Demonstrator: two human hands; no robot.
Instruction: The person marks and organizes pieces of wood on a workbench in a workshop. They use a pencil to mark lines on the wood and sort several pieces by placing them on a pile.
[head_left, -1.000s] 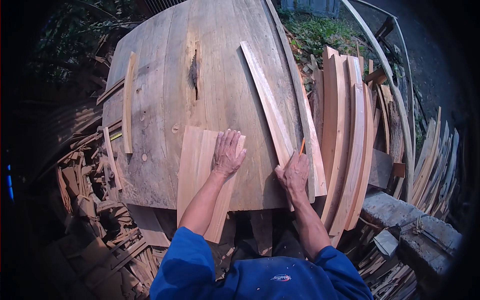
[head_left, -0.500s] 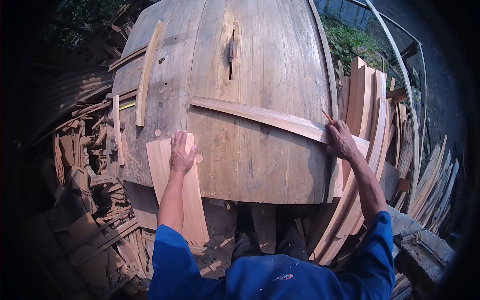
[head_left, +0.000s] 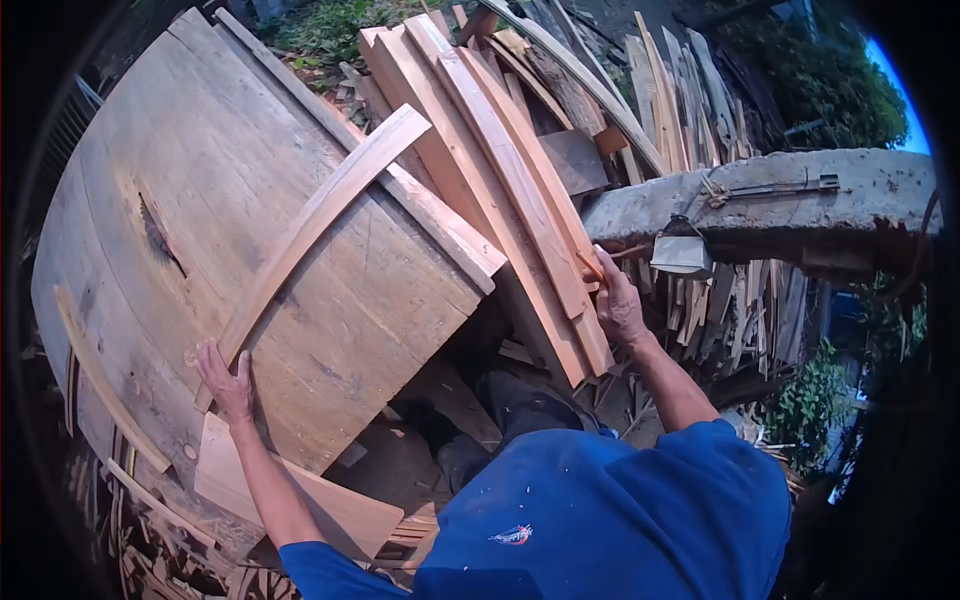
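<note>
My left hand (head_left: 225, 378) rests with fingers apart at the near end of a long pale wooden strip (head_left: 310, 222), which lies across the planked wooden table (head_left: 110, 230) and over its edge rail. A short wide board (head_left: 340, 510) sits just below that hand at the table's near edge. My right hand (head_left: 615, 300) holds an orange pencil (head_left: 590, 266) at the right side of a stack of long planed boards (head_left: 465, 170) standing beside the table.
A weathered concrete beam (head_left: 760, 195) with wire and a pale box (head_left: 683, 253) crosses at the right. Thin offcuts (head_left: 670, 105) lean behind it. Loose strips (head_left: 110, 380) lie along the table's left, above scrap wood. Plants grow at the far right; my feet are below the table edge.
The view has turned right. My left hand has moved from the short board to the long strip's end. My right hand, with the pencil, has left that strip for the board stack.
</note>
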